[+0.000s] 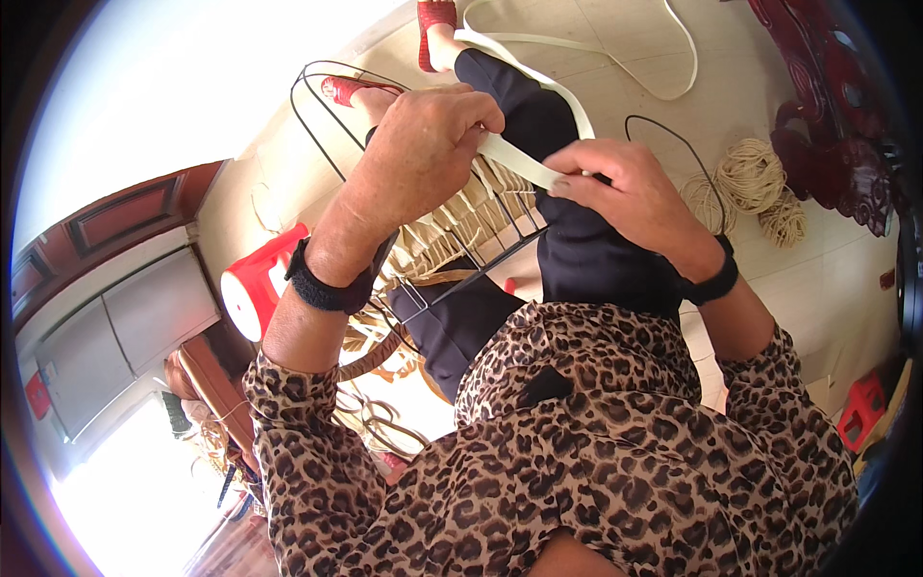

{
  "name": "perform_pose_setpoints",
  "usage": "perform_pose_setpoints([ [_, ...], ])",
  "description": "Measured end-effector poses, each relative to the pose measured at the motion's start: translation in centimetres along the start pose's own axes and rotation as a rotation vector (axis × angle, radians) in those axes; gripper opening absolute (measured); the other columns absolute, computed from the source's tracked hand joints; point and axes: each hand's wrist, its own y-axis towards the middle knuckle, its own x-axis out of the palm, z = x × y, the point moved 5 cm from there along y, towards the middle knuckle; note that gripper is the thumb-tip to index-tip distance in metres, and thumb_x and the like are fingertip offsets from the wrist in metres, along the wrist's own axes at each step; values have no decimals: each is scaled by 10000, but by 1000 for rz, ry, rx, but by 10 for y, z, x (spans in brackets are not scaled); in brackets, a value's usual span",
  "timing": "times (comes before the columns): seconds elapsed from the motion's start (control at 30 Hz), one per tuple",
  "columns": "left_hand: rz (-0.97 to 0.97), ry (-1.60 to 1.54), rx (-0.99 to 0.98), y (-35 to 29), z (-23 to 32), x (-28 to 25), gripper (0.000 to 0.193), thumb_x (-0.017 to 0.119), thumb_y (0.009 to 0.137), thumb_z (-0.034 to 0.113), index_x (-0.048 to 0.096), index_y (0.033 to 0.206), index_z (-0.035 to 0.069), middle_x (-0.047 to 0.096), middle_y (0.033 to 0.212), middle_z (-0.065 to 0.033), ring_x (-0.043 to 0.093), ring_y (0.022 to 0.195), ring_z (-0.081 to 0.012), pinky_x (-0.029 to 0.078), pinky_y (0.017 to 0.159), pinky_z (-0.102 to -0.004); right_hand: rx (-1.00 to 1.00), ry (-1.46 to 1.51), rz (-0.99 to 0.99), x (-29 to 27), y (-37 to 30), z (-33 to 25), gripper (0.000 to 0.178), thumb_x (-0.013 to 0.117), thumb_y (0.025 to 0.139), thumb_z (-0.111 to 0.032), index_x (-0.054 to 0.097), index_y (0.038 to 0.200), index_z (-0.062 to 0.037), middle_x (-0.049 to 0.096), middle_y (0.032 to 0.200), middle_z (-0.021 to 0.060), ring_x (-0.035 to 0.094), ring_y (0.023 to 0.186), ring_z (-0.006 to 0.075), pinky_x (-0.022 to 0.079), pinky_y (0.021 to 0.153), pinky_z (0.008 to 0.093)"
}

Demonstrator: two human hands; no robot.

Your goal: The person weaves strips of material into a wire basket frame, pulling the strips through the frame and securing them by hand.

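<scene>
A flat cream strip (520, 162) is stretched between my two hands, over my lap. My left hand (423, 139) pinches its upper end between thumb and fingers. The thumb and fingers of my right hand (630, 197) close on the strip a short way to the right. Below them, a black wire frame (500, 252) lies tilted across my legs, partly covered by cream weaving (433, 234). My left forearm hides part of that weaving. A long length of the strip also runs over my trouser leg and loops on the floor.
Coils of beige cord (755, 178) lie on the tiled floor at the right, by dark red carved furniture (827, 115). A red and white plastic stool (264, 279) stands left of my forearm. Another red object (862, 413) is at the far right.
</scene>
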Motion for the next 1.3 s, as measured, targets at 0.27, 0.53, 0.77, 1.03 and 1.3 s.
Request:
perform_pose_setpoints([
  [0.27, -45, -16, 81, 3, -1, 2, 88, 548, 754, -40, 576, 830, -8, 583, 740, -113, 585, 711, -266, 460, 643, -325, -303, -139, -105, -4, -11, -13, 81, 641, 739, -75, 643, 814, -42, 599, 1013, 55, 518, 879, 207, 415, 797, 311],
  [0.53, -181, -208, -105, 4, -14, 3, 195, 570, 775, -36, 597, 966, -7, 624, 808, -85, 580, 750, -141, 463, 681, -253, -615, -91, -290, 7, 29, -33, 50, 619, 786, -95, 612, 820, -59, 577, 1095, 39, 526, 921, 195, 427, 801, 307],
  [0.77, -33, -459, -318, -1, -16, -4, 236, 521, 793, -6, 604, 1008, 44, 616, 727, -62, 585, 643, -112, 461, 577, -260, -663, -49, -239, 5, 59, -34, 139, 664, 746, -44, 607, 871, -64, 613, 773, 25, 590, 714, 152, 456, 649, 273],
  [1.03, 384, -105, -192, -23, 14, -35, 230, 733, 730, 131, 588, 853, 2, 561, 678, -28, 509, 527, -63, 400, 456, -200, -711, -13, -69, 1, 66, -58, 107, 657, 747, -59, 577, 816, -41, 579, 745, 67, 568, 701, 204, 440, 623, 301],
  [1.3, 445, 139, -68, -26, 38, -34, 119, 656, 735, -8, 558, 801, -9, 557, 713, -65, 503, 498, -77, 388, 432, -209, -665, 22, -212, 7, 70, -56, 97, 627, 789, -90, 606, 868, -37, 608, 802, 77, 566, 793, 193, 440, 694, 306],
])
